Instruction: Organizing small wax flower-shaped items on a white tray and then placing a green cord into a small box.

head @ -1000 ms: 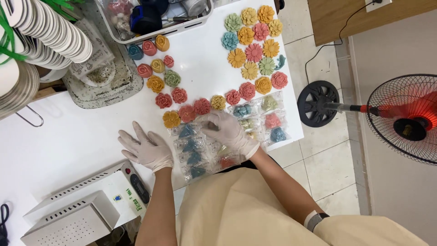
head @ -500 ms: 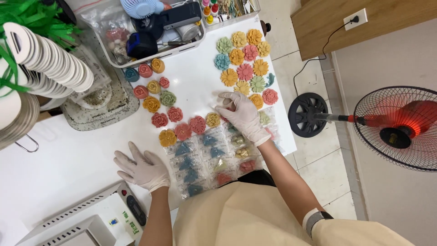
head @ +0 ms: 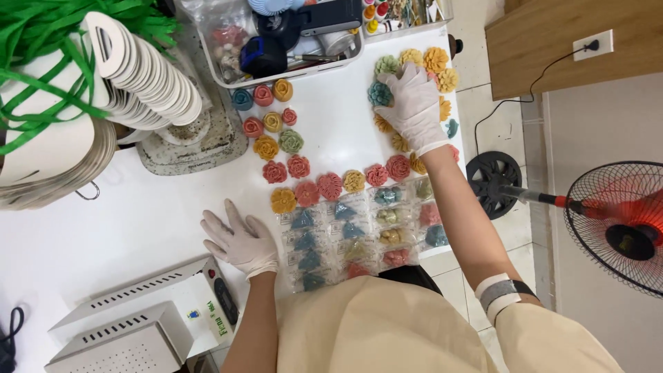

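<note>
Small craft/packing workshop: heat sealer [head: 131, 324], bagged flower-shaped pieces [head: 359, 231], fan [head: 615, 224].

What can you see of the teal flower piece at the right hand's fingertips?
The teal flower piece is a small, round, rose-shaped moulded piece with layered petals, matte blue-green. It lies unwrapped and flat on the white table, at the left edge of a cluster of green, yellow and orange flower pieces. The gloved right hand lies over that cluster, its fingertips at the piece; whether they grip it is unclear.
</note>
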